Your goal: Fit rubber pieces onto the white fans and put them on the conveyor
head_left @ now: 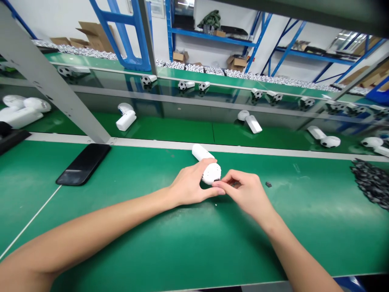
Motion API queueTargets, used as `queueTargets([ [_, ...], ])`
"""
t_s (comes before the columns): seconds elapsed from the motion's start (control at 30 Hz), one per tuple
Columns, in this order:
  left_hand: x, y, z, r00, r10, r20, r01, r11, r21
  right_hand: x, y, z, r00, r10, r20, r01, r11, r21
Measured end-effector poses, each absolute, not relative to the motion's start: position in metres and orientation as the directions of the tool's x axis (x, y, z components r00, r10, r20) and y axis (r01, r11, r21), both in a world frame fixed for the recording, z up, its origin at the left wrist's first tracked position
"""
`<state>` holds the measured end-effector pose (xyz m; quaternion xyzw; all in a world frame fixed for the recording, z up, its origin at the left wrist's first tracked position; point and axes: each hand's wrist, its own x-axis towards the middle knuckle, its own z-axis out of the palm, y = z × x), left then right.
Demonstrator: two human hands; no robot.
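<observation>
A white device [212, 173] with a round head and a longer white body behind it lies on the green table [170, 251]. My left hand [191, 182] is closed round the head from the left, with the thumb in front. At the head's lower right edge, the pinched fingertips of my right hand [243, 188] meet a small dark piece [216, 180]. How much of that piece is inside the fingers is hidden. Just right of my right hand, another small black piece [268, 184] rests on the table.
A black phone [84, 164] with a white cable lies at the left. Many black pieces [372, 182] are heaped at the far right. Beyond the pale rail [152, 143], white devices [253, 124] sit on a green belt. A slanted metal post [60, 77] stands at the left.
</observation>
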<state>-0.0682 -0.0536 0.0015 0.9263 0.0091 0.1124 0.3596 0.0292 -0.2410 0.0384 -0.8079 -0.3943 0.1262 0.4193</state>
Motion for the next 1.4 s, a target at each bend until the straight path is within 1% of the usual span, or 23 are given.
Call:
queueTargets([
  [0.17,-0.067,-0.05,0.0,0.969,0.072,0.236,-0.113,-0.72,0.685,0.026,-0.242,0.039,0.668,0.734,0.125,0.524,-0.344,-0.779],
  [0.27,-0.068,-0.05,0.0,0.969,0.072,0.237,-0.113,-0.722,0.682,0.027,-0.241,0.037,0.663,0.742,0.099,0.518,-0.359,-0.777],
  [0.33,-0.067,-0.051,0.001,0.971,0.078,0.227,-0.101,-0.724,0.682,0.03,-0.241,0.034,0.645,0.756,0.115,0.544,-0.348,-0.763],
  [0.43,-0.066,-0.051,0.0,0.971,0.089,0.221,-0.095,-0.703,0.705,0.038,-0.244,0.034,0.539,0.828,0.152,0.641,-0.286,-0.712],
  [0.53,-0.066,-0.05,-0.002,0.966,0.108,0.236,-0.114,-0.642,0.759,0.054,-0.256,0.043,0.411,0.907,0.092,0.694,-0.246,-0.677],
  [0.6,-0.066,-0.048,-0.003,0.963,0.108,0.249,-0.129,-0.624,0.771,0.069,-0.266,0.049,0.445,0.895,0.043,0.685,-0.309,-0.66],
  [0.7,-0.067,-0.044,-0.002,0.956,0.1,0.275,-0.152,-0.634,0.758,0.092,-0.281,0.05,0.581,0.814,-0.019,0.648,-0.476,-0.594],
  [0.8,-0.066,-0.04,0.001,0.946,0.111,0.304,-0.167,-0.638,0.752,0.106,-0.288,0.041,0.603,0.79,-0.114,0.636,-0.562,-0.529],
  [0.9,-0.065,-0.038,0.002,0.941,0.129,0.313,-0.171,-0.618,0.767,0.108,-0.287,0.032,0.568,0.813,-0.128,0.682,-0.552,-0.48],
  [1.0,-0.064,-0.039,0.0,0.945,0.151,0.289,-0.156,-0.57,0.807,0.105,-0.284,0.027,0.536,0.835,-0.125,0.731,-0.533,-0.426],
  [1.07,-0.065,-0.041,-0.003,0.942,0.199,0.27,-0.139,-0.501,0.854,0.103,-0.282,0.026,0.528,0.839,-0.128,0.745,-0.531,-0.403],
  [1.17,-0.066,-0.042,-0.006,0.919,0.282,0.277,-0.156,-0.385,0.91,0.102,-0.28,0.027,0.529,0.844,-0.09,0.764,-0.519,-0.383],
  [1.23,-0.065,-0.043,-0.008,0.914,0.292,0.283,-0.181,-0.332,0.926,0.1,-0.278,0.03,0.529,0.847,-0.056,0.753,-0.498,-0.43],
  [1.33,-0.063,-0.046,-0.012,0.937,0.247,0.246,-0.177,-0.272,0.946,0.09,-0.272,0.035,0.569,0.821,-0.044,0.631,-0.47,-0.616],
  [1.4,-0.062,-0.047,-0.015,0.945,0.216,0.245,-0.176,-0.295,0.939,0.079,-0.267,0.039,0.597,0.8,-0.068,0.507,-0.441,-0.74],
])
